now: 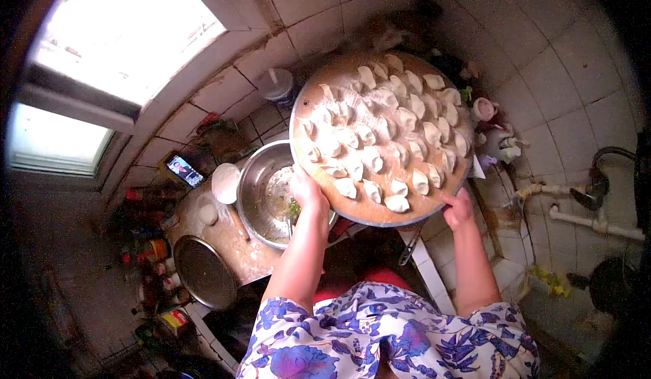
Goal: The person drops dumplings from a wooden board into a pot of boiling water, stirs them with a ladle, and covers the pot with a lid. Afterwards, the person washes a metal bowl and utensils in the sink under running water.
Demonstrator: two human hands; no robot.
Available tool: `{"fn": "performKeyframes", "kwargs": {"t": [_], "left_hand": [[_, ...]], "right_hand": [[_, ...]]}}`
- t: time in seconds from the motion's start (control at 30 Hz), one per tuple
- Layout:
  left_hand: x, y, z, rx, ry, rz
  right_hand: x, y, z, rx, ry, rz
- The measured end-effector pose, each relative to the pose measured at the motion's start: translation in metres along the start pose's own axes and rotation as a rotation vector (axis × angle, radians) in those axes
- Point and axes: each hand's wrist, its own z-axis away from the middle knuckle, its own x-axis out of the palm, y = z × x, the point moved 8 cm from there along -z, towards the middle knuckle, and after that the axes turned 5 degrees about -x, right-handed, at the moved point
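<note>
My bench [256, 258] runs along my left, its pale brown top smeared with white flour. A wide steel bowl [251, 169] stands on it, with a rolling pin [239, 224] just beside its rim. Near that lie a pale lump of dough [207, 214] and a round white dish [225, 184]. A lit phone [184, 169] leans at the far side; a dark round pan [205, 272] overlaps the near left edge.

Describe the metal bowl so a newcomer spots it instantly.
Find the round dumpling board held by the left hand and right hand. At its lower-left edge, partly hidden, is the metal bowl. Unlike the shallow dark tray nearby, it's deep, with green bits inside.
</note>
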Motion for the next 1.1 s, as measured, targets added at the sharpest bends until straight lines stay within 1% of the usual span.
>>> {"fn": "performKeyframes", "kwargs": {"t": [0.07,0.17,0.3,0.33,0.43,0.47,0.57,0.6,0.63,0.7,0.73,0.83,0.87,0.97,1.1], "left_hand": [[-0.008,0.001,0.012,0.033,-0.017,0.042],[-0.025,0.003,0.035,-0.011,0.014,0.062],[-0.033,0.03,0.032,-0.048,-0.071,0.16],[-0.033,0.03,0.032,-0.077,-0.079,0.169],[-0.042,0.028,0.035,-0.107,-0.125,0.239],[-0.048,0.029,0.038,-0.115,-0.139,0.19],[-0.048,0.049,0.062,-0.127,-0.081,0.123],[-0.051,0.051,0.063,-0.122,-0.077,0.123],[-0.052,0.053,0.066,-0.139,-0.076,0.124],[-0.059,0.06,0.07,-0.167,-0.066,0.123],[-0.064,0.069,0.07,-0.122,-0.061,0.106],[-0.069,0.078,0.075,-0.127,-0.05,0.029],[-0.071,0.079,0.077,-0.117,-0.025,0.04],[-0.065,0.093,0.081,-0.101,-0.039,-0.001],[-0.077,0.065,0.063,-0.27,-0.22,0.123]], "right_hand": [[0.0,-0.004,0.014,0.006,-0.015,-0.011],[-0.003,-0.005,0.037,0.036,0.009,0.016],[0.031,-0.016,0.057,0.045,0.07,0.032],[0.049,-0.027,0.061,0.057,0.046,0.002],[0.056,-0.033,0.073,0.05,-0.036,-0.035],[0.058,-0.032,0.081,0.085,-0.024,-0.059],[0.05,-0.032,0.095,0.075,-0.043,-0.049],[0.059,-0.038,0.103,0.08,-0.059,-0.053],[0.06,-0.039,0.109,0.1,-0.028,-0.037],[0.079,-0.045,0.114,0.055,-0.041,-0.138],[0.078,-0.039,0.113,0.026,-0.066,-0.118],[0.095,-0.047,0.117,0.028,-0.117,-0.152],[0.097,-0.048,0.121,0.033,-0.078,-0.149],[0.09,-0.054,0.116,0.051,-0.091,-0.141],[0.099,-0.059,0.121,0.073,-0.079,-0.175]]}}
